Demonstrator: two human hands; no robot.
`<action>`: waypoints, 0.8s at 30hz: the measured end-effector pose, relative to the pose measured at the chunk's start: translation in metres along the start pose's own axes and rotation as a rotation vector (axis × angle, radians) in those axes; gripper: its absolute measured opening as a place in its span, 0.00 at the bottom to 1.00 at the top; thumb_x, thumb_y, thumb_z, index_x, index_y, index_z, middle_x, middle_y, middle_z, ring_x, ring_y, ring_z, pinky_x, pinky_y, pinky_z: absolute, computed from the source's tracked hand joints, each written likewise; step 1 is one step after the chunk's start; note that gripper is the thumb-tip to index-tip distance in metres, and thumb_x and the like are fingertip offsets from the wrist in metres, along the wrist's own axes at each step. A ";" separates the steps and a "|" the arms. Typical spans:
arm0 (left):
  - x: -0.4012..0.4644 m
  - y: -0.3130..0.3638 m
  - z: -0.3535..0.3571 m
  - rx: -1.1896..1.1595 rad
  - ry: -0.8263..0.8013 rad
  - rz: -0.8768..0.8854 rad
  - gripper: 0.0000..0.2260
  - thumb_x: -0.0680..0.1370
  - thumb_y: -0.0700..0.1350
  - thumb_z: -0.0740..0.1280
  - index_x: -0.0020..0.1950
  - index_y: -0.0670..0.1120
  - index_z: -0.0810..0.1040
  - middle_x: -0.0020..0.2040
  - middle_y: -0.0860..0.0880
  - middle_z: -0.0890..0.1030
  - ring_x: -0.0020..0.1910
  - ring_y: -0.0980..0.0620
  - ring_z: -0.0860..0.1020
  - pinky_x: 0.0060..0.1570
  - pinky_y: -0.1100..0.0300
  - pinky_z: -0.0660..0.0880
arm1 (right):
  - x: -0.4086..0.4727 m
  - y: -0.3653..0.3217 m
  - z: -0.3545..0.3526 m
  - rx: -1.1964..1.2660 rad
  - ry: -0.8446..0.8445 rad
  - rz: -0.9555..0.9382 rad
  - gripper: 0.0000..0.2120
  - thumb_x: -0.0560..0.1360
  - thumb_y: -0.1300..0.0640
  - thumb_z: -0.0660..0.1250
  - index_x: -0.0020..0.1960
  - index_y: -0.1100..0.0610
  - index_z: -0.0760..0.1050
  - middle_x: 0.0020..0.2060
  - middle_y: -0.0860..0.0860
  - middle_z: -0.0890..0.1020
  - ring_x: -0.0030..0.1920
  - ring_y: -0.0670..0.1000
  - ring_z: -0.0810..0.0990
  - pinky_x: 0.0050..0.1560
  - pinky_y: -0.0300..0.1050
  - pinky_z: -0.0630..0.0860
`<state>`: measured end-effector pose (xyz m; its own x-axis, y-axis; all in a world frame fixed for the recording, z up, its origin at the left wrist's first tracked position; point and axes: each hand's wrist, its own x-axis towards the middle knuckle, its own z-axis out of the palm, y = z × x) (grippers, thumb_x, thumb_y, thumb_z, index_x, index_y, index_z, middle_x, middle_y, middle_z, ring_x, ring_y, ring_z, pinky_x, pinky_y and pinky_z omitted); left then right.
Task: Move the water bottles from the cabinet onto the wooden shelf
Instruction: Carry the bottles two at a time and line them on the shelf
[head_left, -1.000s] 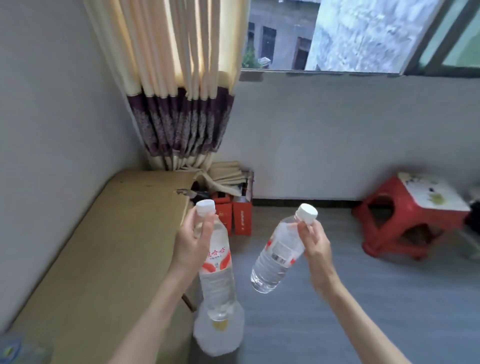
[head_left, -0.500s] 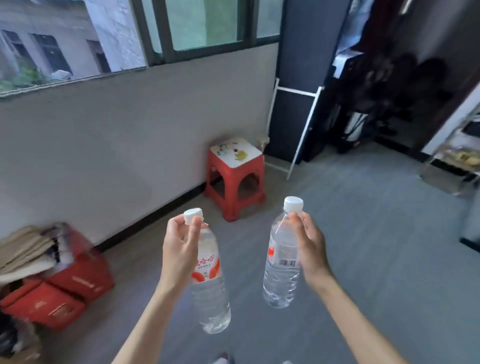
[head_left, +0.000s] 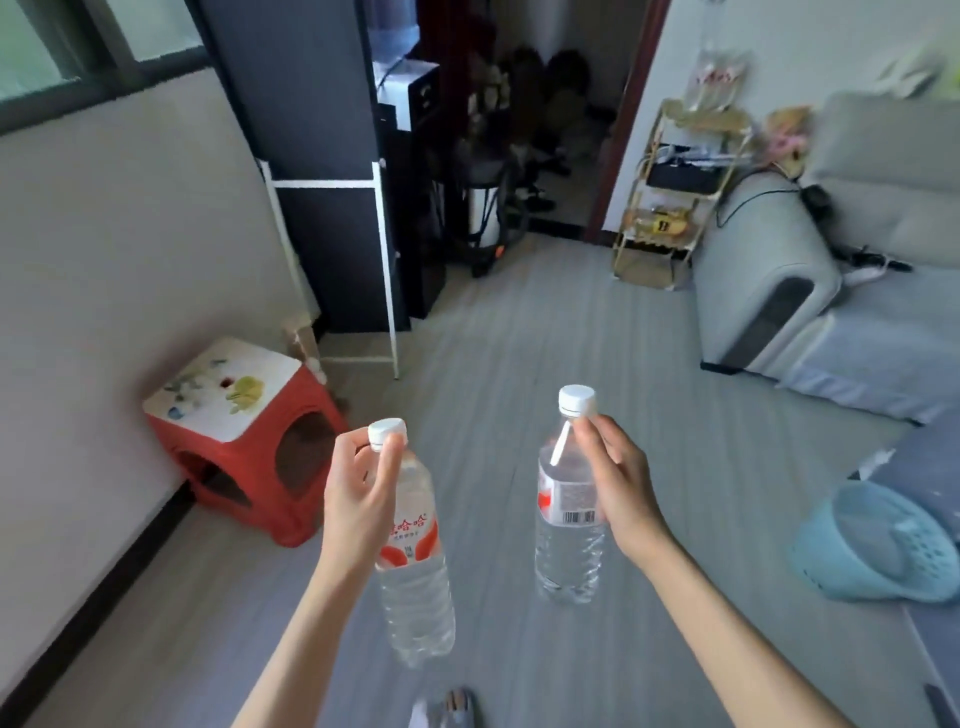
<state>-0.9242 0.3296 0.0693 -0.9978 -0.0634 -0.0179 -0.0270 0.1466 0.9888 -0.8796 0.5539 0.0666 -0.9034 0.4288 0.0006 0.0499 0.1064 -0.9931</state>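
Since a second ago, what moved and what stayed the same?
The view swung right: the curtain and wooden surface are gone, the red stool slid left, and a grey sofa and blue basket appeared. Unchanged: the left hand and right hand each grip a bottle near its cap.

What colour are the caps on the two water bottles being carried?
Both caps are white: the left bottle's cap and the right bottle's cap, clearest in the head view.

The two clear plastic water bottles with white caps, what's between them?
Nothing: in the head view only bare grey floor shows between the left-hand water bottle and the right-hand water bottle.
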 end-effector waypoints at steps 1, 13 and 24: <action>0.018 0.002 0.013 0.015 -0.034 0.002 0.06 0.76 0.52 0.64 0.48 0.51 0.72 0.48 0.43 0.81 0.49 0.45 0.80 0.50 0.43 0.76 | 0.016 0.001 -0.005 0.000 0.023 0.007 0.11 0.71 0.43 0.62 0.40 0.50 0.76 0.35 0.44 0.78 0.36 0.40 0.75 0.33 0.28 0.68; 0.214 0.020 0.199 0.122 -0.261 0.052 0.12 0.72 0.62 0.64 0.43 0.54 0.72 0.42 0.51 0.83 0.44 0.50 0.82 0.45 0.47 0.77 | 0.223 0.045 -0.083 0.027 0.167 0.078 0.10 0.70 0.43 0.65 0.47 0.46 0.78 0.42 0.38 0.83 0.46 0.37 0.79 0.44 0.25 0.70; 0.378 0.072 0.414 0.137 -0.338 0.081 0.13 0.72 0.59 0.62 0.46 0.51 0.70 0.44 0.49 0.83 0.46 0.49 0.81 0.49 0.42 0.78 | 0.480 0.033 -0.183 0.047 0.186 0.053 0.04 0.74 0.50 0.65 0.47 0.45 0.78 0.42 0.36 0.82 0.44 0.34 0.79 0.42 0.23 0.70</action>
<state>-1.3282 0.7253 0.0723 -0.9599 0.2801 -0.0111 0.0678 0.2704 0.9604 -1.2339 0.9279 0.0554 -0.8053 0.5919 -0.0347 0.0714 0.0387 -0.9967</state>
